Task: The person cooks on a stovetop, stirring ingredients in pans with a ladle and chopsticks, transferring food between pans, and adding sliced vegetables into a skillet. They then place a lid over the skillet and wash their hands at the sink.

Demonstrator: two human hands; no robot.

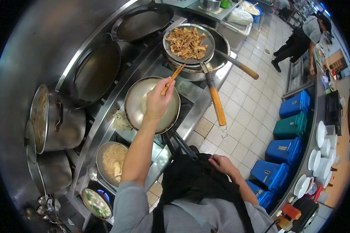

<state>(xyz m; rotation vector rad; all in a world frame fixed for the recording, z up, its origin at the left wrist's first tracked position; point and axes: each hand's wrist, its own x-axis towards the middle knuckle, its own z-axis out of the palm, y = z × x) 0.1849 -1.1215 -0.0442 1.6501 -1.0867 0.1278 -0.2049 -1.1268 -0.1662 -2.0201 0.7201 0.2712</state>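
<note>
My left hand [159, 99] is closed around wooden chopsticks [177, 75], whose tips reach toward the rim of a mesh strainer [168, 49]. Browned slices, perhaps mushrooms [187, 42], fill the strainer, which rests over a large wok [223, 42]; its wooden handle [217, 105] points toward me. Below my left hand sits a shiny steel pan [134, 103], with its dark handle [185, 146] ending near my apron. Beside the apron [198, 174], my right hand [223, 164] has its fingers curled; its palm is hidden.
On the left are a pan of noodles [111, 159], a small pan of white and green food [97, 204] beside a blue flame, and a tall pot [68, 126]. Dark woks [97, 73] stand behind. Blue bins [286, 151] and a co-worker [299, 42] are across the tiled floor.
</note>
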